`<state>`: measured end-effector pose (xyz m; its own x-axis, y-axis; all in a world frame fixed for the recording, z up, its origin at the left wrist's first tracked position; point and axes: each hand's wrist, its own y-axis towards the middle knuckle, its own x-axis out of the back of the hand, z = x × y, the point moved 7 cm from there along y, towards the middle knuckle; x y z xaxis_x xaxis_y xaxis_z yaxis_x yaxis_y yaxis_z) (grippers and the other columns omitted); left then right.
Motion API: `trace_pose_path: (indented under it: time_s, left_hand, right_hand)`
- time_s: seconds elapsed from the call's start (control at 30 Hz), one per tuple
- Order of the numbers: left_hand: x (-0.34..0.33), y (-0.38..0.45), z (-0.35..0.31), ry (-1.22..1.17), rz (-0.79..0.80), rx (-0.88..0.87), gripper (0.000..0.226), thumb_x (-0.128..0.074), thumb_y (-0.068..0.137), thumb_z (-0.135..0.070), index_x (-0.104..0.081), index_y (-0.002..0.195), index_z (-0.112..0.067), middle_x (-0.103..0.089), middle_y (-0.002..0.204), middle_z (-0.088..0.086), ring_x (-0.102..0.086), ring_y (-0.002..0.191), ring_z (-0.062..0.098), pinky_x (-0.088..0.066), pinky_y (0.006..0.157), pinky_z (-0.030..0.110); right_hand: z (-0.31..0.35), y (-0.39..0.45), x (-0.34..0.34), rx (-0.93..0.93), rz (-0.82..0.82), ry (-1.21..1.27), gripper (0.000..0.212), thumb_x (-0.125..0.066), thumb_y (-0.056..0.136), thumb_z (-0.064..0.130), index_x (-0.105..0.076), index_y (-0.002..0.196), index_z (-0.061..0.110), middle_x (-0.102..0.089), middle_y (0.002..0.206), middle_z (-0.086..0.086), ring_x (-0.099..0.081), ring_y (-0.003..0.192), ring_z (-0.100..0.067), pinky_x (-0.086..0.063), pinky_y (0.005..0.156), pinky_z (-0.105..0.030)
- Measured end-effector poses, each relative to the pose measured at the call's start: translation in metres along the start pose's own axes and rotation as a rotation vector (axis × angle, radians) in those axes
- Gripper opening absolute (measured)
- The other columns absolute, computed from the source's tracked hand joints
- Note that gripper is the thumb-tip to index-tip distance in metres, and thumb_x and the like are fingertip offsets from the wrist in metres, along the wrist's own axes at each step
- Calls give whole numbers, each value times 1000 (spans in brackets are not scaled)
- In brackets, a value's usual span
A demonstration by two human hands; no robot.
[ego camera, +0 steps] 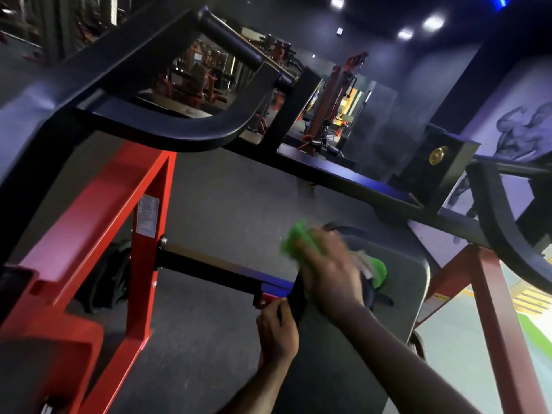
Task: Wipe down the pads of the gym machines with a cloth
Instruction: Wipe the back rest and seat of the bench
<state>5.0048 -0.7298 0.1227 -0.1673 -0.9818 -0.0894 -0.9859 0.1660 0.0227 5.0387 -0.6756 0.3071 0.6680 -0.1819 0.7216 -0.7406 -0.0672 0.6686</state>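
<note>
My right hand (325,270) presses a green cloth (294,239) down on the top of the machine's dark pad (373,339). The fingers are closed around the bunched fabric, though motion blur hides how each one lies. Green shows on both sides of that hand, one tuft toward the far edge and one toward the pad's rounded right corner. My left hand (277,330) grips the pad's near-left edge, fingers curled over it just beside the black bar (215,268) that runs out to the red frame (140,228). The pad's surface stretches toward me under my right forearm. Left of the pad, grey floor (227,201) lies open between the red frame and the black beam (343,177) crossing ahead.
</note>
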Motion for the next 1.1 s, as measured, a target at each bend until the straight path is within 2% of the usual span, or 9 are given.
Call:
trace_pose_path:
  time_s: [0.1, 0.27, 0.4, 0.57, 0.7, 0.87, 0.9, 1.03, 1.1]
  left_hand:
    - [3, 0, 5, 4, -43, 15, 31, -46, 86, -25, -69, 73, -9, -71, 74, 12, -65, 70, 24, -36, 62, 27]
    - [1, -3, 3, 5, -33, 51, 39, -54, 101, -7, -58, 63, -14, -56, 58, -7, -55, 55, 5, -29, 49, 17]
    - [7, -4, 1, 18, -51, 41, 25, -53, 99, -12, -72, 85, -4, -68, 79, 2, -60, 68, 10, -37, 64, 25]
    - [5, -6, 0, 37, -17, 46, 32, -56, 100, -3, -63, 69, -9, -58, 59, 1, -54, 53, 5, -38, 53, 19]
    - [8, -9, 5, 89, -24, 41, 7, -66, 90, 5, -70, 88, 0, -69, 85, 7, -67, 76, 26, -49, 70, 31]
    - [0, -3, -1, -1, -9, 4, 42, -51, 100, 0, -52, 61, -16, -45, 50, -7, -50, 47, 4, -34, 45, 15]
    - [2, -4, 0, 4, -20, -13, 43, -52, 100, 0, -52, 61, -17, -46, 50, -6, -51, 48, 3, -34, 46, 14]
    - [5, -3, -1, 12, -38, -76, 29, -52, 96, -11, -71, 75, -14, -65, 65, -3, -58, 57, 3, -39, 52, 19]
    - [4, 4, 1, 20, -41, -68, 37, -53, 101, -6, -64, 66, -9, -58, 56, -5, -55, 52, 4, -33, 48, 13]
  right_hand:
    - [26, -33, -13, 513, 261, -69, 33, -52, 104, 34, -71, 131, 27, -68, 131, -8, -61, 126, -31, -32, 117, -43]
    - [-15, -18, 3, -66, -51, -28, 45, -74, 92, 18, -68, 136, 19, -65, 135, -15, -53, 137, -33, -30, 124, -50]
    - [19, -46, -17, 456, 235, -40, 40, -57, 102, 23, -63, 141, 25, -57, 149, -13, -48, 143, -31, -28, 124, -50]
    - [-19, -30, 8, -156, -94, -10, 48, -64, 96, 7, -62, 143, 17, -51, 152, -20, -44, 144, -37, -40, 115, -60]
    - [25, -77, -16, 523, 261, -59, 38, -46, 107, 23, -60, 142, 25, -50, 155, -16, -42, 146, -31, -44, 115, -50]
    - [-59, -43, 32, -490, -199, 87, 90, -67, 86, -6, -37, 156, 41, -23, 169, -10, -32, 152, -36, -51, 105, -55]
    - [-46, -55, 26, -489, -172, 77, 93, -67, 85, -8, -35, 158, 40, -17, 171, -10, -26, 155, -37, -51, 104, -57]
    - [-3, -116, -10, 394, 196, -117, 65, -55, 101, 11, -37, 160, 29, -16, 172, -12, -23, 157, -33, -37, 119, -52]
    - [-36, -101, 6, 67, 74, -89, 79, -64, 97, 11, -28, 163, 36, -9, 174, -5, -28, 155, -36, -48, 108, -55]
